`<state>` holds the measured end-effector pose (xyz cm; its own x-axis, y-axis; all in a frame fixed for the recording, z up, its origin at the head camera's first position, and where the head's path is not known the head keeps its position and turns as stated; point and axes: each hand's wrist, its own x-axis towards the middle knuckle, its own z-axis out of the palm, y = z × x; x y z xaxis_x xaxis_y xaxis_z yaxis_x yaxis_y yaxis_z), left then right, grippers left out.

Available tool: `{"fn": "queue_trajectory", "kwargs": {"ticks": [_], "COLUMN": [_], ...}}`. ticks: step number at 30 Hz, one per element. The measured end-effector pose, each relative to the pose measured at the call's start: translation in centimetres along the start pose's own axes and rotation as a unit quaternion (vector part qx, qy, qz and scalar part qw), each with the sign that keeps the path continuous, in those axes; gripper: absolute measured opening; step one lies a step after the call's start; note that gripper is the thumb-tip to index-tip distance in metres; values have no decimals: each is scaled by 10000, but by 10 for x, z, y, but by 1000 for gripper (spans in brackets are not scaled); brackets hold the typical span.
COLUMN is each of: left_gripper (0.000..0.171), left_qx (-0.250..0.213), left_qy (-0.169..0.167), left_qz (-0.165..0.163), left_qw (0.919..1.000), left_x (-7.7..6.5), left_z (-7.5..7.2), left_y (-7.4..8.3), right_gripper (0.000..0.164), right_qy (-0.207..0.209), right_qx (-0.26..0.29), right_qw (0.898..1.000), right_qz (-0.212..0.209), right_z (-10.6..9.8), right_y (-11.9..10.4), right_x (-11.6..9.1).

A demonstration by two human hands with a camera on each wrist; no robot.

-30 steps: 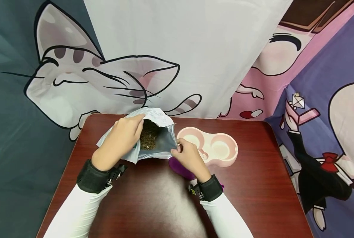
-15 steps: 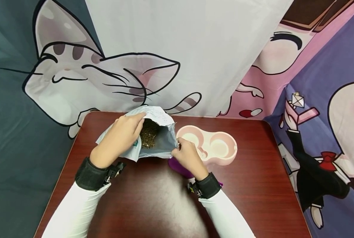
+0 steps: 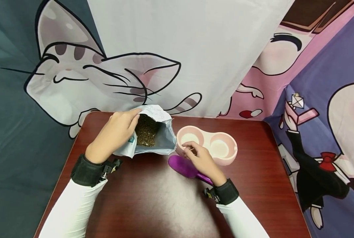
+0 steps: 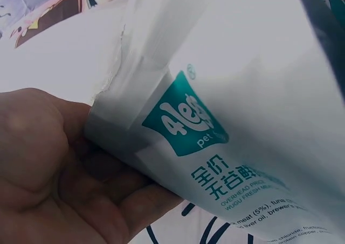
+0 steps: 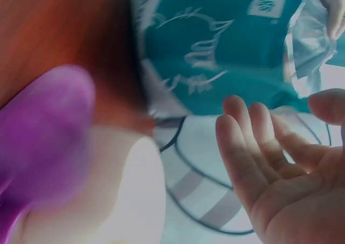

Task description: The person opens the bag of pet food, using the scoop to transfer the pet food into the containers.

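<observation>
An open white and teal pet food bag (image 3: 165, 140) stands at the back of the brown table (image 3: 153, 205), with brown kibble (image 3: 146, 130) showing in its mouth. My left hand (image 3: 128, 123) grips the bag's top left edge; up close the left hand (image 4: 59, 174) has the white bag wall (image 4: 232, 109) folded over its fingers. My right hand (image 3: 190, 149) is off the bag, its fingers relaxed, and hovers between a purple scoop (image 3: 182, 166) and a pink double bowl (image 3: 228, 158). In the right wrist view the right hand (image 5: 269, 147) holds nothing, with the scoop (image 5: 46, 125) at left and the bag (image 5: 215, 44) above.
Both wells of the pink bowl look bare. The scoop lies on the table just in front of the bag and bowl, its handle under my right wrist. Cartoon-printed cloth (image 3: 179, 56) hangs close behind and to both sides of the table.
My right hand let go of the bag's right edge and moved right and back toward me, uncovering the purple scoop. The left hand keeps its grip on the bag, which stands more upright.
</observation>
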<state>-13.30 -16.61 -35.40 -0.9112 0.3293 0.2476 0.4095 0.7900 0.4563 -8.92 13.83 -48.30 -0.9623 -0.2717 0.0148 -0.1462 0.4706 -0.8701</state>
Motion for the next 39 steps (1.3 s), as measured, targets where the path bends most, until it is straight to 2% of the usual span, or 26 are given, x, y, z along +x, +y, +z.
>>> {"fn": "queue_trajectory", "kwargs": {"ticks": [7,9,11,13,16,20,25,32,39], "left_gripper": [36,36,36,36,36,36,35,33,34], "left_qx": [-27,-38,-77,-150,-240,-297,-288,-276,-303], "left_qy": [-54,-74,-102,-146,-201,-196,-106,-35,-53], "left_qz": [-45,-25,16,23,-43,-135,-122,-147,-136], "left_qw": [10000,10000,9999,9998,9995,9993,9995,9995,9994], "left_x": [4,5,7,9,10,11,12,14,13], "left_z": [-6,-7,-9,-10,-14,-18,-22,-23,-22], "left_y": [-7,-10,-12,-13,-15,-20,-25,-26,-26], "right_gripper": [25,25,25,26,25,25,33,47,46], "right_qy": [-188,-264,-270,-191,30,132,97,-19,130], "right_qx": [-325,-523,-842,-1264,-2059,-2826,-3237,-3507,-3693], "right_qw": [9980,9960,9908,9822,9596,9340,9211,9153,9076], "right_qz": [-508,-678,-1021,-1375,-1917,-2183,-2161,-1982,-1992], "right_z": [-12,-15,-18,-21,-23,-23,-19,-8,2], "right_y": [33,44,54,64,77,94,112,129,138], "right_x": [-24,-31,-38,-46,-58,-71,-79,-85,-85]}}
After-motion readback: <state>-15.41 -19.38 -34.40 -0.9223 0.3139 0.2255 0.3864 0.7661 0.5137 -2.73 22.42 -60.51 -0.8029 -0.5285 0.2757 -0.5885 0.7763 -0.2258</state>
